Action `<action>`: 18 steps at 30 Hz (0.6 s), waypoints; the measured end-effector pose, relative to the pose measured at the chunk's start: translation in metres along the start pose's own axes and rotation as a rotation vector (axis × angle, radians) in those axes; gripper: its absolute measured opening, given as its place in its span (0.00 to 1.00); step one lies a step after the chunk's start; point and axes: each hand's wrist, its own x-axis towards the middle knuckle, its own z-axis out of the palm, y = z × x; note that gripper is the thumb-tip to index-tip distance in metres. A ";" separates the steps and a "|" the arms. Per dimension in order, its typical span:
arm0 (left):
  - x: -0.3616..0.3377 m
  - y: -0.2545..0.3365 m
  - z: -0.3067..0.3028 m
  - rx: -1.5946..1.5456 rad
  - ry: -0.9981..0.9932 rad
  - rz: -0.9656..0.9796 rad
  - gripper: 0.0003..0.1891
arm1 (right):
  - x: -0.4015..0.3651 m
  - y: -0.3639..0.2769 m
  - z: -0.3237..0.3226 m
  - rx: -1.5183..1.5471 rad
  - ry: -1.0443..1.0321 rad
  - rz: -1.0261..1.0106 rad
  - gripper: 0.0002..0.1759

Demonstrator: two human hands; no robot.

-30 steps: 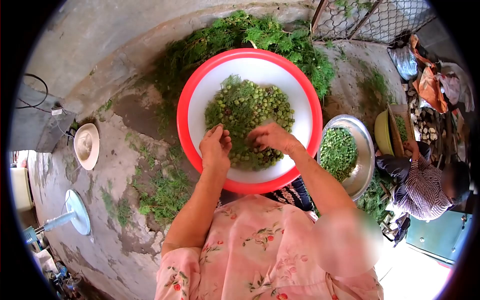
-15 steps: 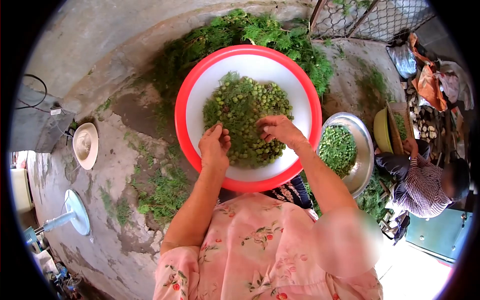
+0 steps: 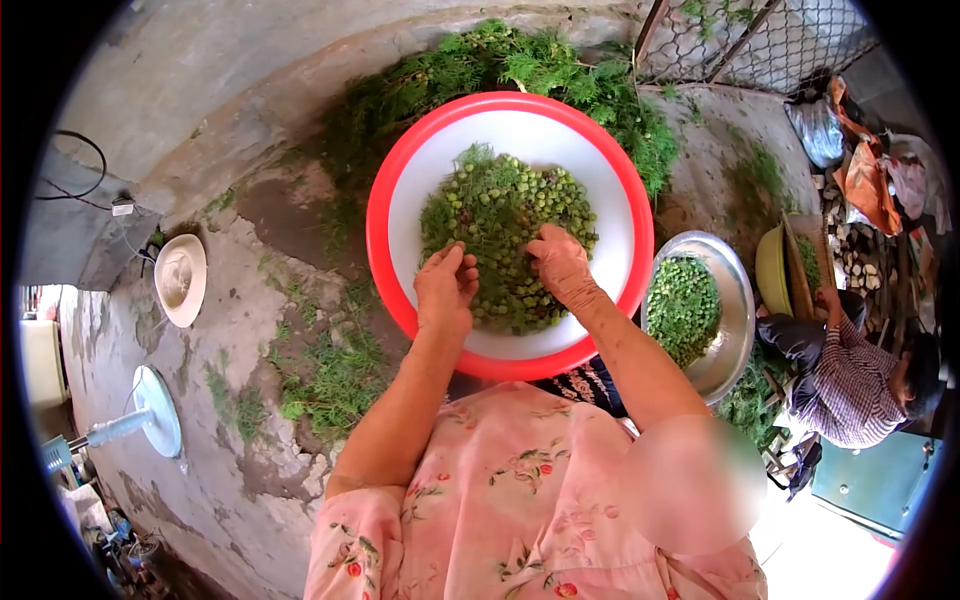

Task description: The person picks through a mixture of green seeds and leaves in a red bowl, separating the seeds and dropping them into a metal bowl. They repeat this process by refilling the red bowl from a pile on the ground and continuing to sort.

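Both hands work inside a wide red-rimmed basin [image 3: 383,190] with a white inside, which sits on the person's lap. The basin holds a heap of small round green berries [image 3: 505,205] mixed with feathery green sprigs, piled in the middle and leaving the white floor bare around the edge.

The left hand [image 3: 445,290] rests at the near left edge of the heap. Its fingers are drawn together against the thumb, knuckles up. Whether anything lies pinched between them does not show. The right hand [image 3: 560,262] lies just beside it, palm down on the heap, with its fingers curled into the berries and their tips buried. From this view I cannot tell whether they grip anything or only press in. The two hands are near each other but apart, with a strip of berries between them.

Beyond the right hand, outside the basin's rim, stands a steel bowl [image 3: 737,300] partly filled with more green pickings [image 3: 682,308]. Past that bowl is a yellow tub [image 3: 767,265], and beside it a co-worker [image 3: 850,375] in a striped shirt bends over. Ahead of both hands, on the far side of the basin, leafy branches [image 3: 560,70] lie heaped on the concrete ground [image 3: 200,100]. Well off to the left of the left hand lies a pale hat [image 3: 180,278].
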 end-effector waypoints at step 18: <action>0.002 -0.002 0.000 -0.018 -0.002 -0.027 0.06 | -0.007 -0.013 -0.006 0.034 -0.024 0.061 0.20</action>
